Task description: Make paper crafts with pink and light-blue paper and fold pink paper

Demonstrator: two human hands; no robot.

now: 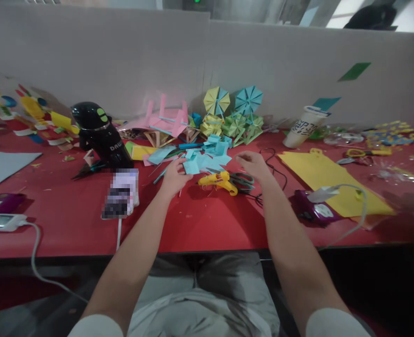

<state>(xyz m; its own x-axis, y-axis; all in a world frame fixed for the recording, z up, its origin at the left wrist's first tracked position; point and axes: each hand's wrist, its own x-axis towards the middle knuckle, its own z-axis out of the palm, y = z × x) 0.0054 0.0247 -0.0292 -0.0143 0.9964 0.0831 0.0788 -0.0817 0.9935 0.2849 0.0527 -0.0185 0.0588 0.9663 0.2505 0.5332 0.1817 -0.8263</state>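
My left hand (175, 179) has its thumb and fingers closed on the edge of a light blue paper piece (192, 167), at the left of a loose pile of folded blue paper (214, 152). My right hand (254, 164) hovers right of that pile, its fingers bent and a little apart, with nothing visible in them. Between the hands, nearer to me, lies a yellow glue gun (216, 179). Dark-handled scissors (242, 181) lie just right of it, below my right hand.
Behind the pile stand paper pinwheel shapes (249, 99) and a pink paper construction (168, 120). A black bottle (103, 135) and a phone (122, 194) are at left. At right are a paper cup (305, 127), yellow sheets (328, 180) and a purple power bank (314, 208).
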